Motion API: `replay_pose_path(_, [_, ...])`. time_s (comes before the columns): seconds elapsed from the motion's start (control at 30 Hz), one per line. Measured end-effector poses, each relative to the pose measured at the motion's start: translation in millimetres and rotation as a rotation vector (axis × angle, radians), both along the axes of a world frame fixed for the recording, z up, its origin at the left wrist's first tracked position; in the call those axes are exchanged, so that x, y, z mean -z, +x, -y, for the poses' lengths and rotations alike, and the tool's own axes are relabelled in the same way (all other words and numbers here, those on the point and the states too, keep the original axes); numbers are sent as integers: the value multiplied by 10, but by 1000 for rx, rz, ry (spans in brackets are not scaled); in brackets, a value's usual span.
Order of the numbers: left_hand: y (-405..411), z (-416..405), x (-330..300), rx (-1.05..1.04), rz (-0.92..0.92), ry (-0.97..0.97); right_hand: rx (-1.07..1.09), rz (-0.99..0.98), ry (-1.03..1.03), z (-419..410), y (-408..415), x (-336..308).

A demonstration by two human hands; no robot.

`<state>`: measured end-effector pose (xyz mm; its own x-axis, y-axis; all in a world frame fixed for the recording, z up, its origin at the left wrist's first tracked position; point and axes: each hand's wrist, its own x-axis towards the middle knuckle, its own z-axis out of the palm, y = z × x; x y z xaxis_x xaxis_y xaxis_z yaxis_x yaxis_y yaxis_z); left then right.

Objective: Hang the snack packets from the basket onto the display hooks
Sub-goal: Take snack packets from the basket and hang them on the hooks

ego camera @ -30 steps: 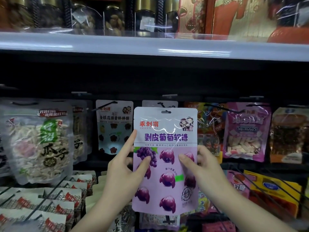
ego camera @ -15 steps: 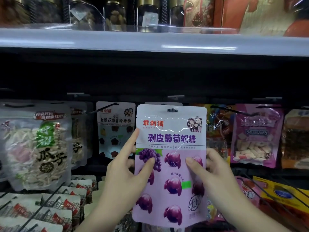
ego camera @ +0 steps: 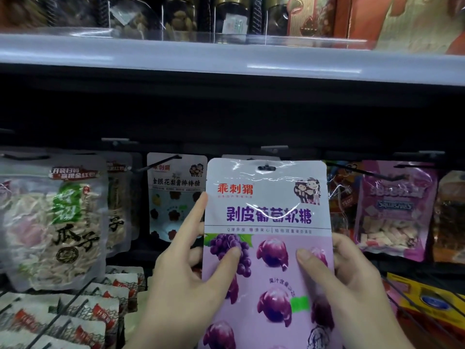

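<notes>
The purple grape-candy packet [ego camera: 266,238] stands upright in front of the hanging display, and everything here is placed from it. Just left of it hangs a white lollipop packet [ego camera: 173,195] on a black hook [ego camera: 161,163]; farther left is a clear melon-seed bag [ego camera: 55,222]. Right of it hangs a pink Squishies packet [ego camera: 395,212]. Behind its top edge a matching packet [ego camera: 249,157] peeks out. Above it runs a grey shelf edge [ego camera: 226,59] with jars [ego camera: 181,18].

Compared with half a second ago, the packet sits a little higher and nearer the camera, its hang hole [ego camera: 266,168] closer to the peeking packet.

The left hand [ego camera: 183,278] pinches the packet's left edge, thumb on the printed grapes, forefinger straight along the side. The right hand [ego camera: 352,278] grips the right edge, thumb on the front.
</notes>
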<state>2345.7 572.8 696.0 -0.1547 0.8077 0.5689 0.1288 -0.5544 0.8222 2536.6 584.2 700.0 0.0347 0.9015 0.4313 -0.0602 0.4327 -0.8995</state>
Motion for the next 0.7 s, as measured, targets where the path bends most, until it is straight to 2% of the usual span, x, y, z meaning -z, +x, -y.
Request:
replay_pose_path(0.33, [-12,-92,-13,-32,-104,-21,-1,10,-56,-111,-8,6])
replay_pose_path(0.7, [-21,-669,19,-141,-240,-88,109,204,-98,-643,-42,10])
